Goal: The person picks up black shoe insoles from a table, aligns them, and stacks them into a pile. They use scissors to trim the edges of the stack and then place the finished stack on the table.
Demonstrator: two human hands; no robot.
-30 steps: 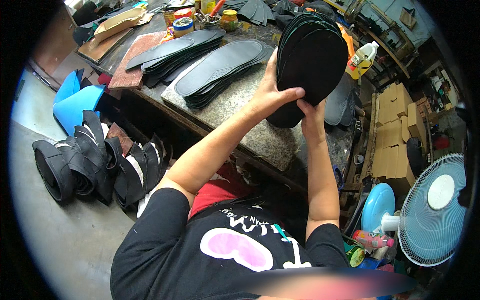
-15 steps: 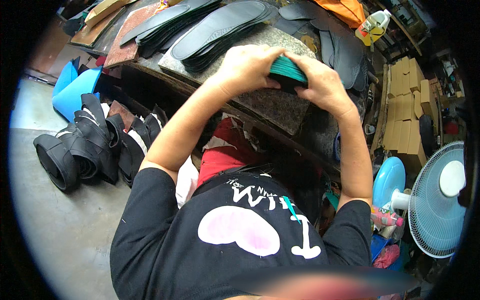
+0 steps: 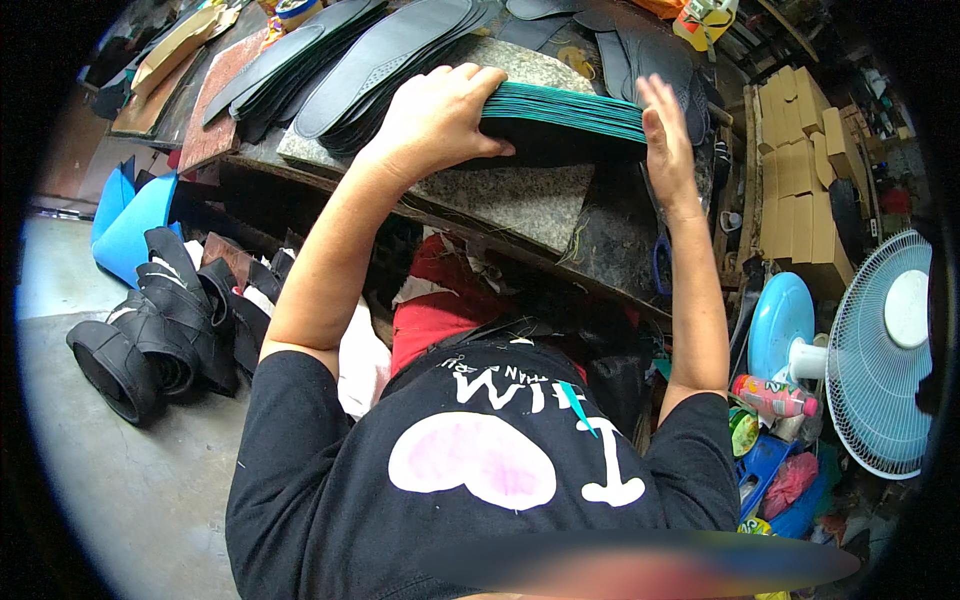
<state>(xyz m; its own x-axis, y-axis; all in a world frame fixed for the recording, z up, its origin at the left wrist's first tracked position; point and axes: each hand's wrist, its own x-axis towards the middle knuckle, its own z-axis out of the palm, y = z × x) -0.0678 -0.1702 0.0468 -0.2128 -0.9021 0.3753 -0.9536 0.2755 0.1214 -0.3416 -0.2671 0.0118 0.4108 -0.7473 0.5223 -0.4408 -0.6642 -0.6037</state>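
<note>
My left hand [image 3: 437,115] is wrapped round the left end of a stack of insoles [image 3: 565,112], black below with layered teal edges showing. The stack is held on edge just above a speckled stone slab [image 3: 520,200] on the workbench. At the stack's other end my right hand [image 3: 668,145] stands upright, palm against the end and fingers stretched out. Beyond my left hand lie a pile of dark grey insoles [image 3: 385,60] and a second insole pile [image 3: 270,75]. More loose insoles [image 3: 640,65] lie at the far right of the bench.
Rolls of black sheet [image 3: 165,340] and a bent blue sheet [image 3: 130,235] stand on the floor at left. On the right are stacked cardboard boxes [image 3: 795,160], a fan [image 3: 885,350] and a pink bottle [image 3: 775,397]. A yellow jug [image 3: 703,25] stands at the back.
The stack was bent between both hands; now it is straighter and longer. My right hand has opened from its grip into a flat palm at the end. The view has shifted slightly.
</note>
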